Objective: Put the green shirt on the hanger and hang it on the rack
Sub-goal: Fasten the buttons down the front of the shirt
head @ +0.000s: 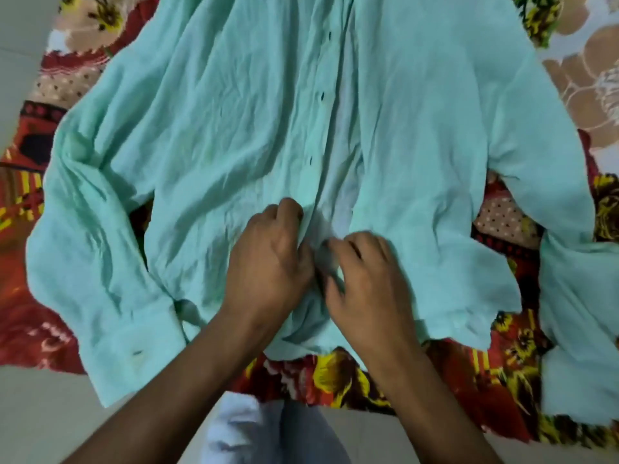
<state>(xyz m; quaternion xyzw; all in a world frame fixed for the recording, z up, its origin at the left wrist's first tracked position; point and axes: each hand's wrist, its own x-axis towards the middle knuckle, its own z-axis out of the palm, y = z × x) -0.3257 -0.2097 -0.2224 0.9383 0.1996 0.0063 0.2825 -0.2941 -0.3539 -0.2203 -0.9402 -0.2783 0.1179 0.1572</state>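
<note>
The pale green shirt point(241, 105) lies spread flat on a patterned bedspread, front side up, with its buttonhole placket running down the middle. One sleeve lies at the left, the other at the right. My left hand point(268, 259) pinches the left front edge near the bottom hem. My right hand point(368, 283) grips the right front edge just beside it. Both hands meet at the placket low on the shirt. No hanger or rack is in view.
A red, yellow and brown floral bedspread point(485, 373) lies under the shirt and reaches the near edge. Pale floor point(40, 413) shows at the bottom left. My light trouser legs point(268, 433) stand against the bed's edge.
</note>
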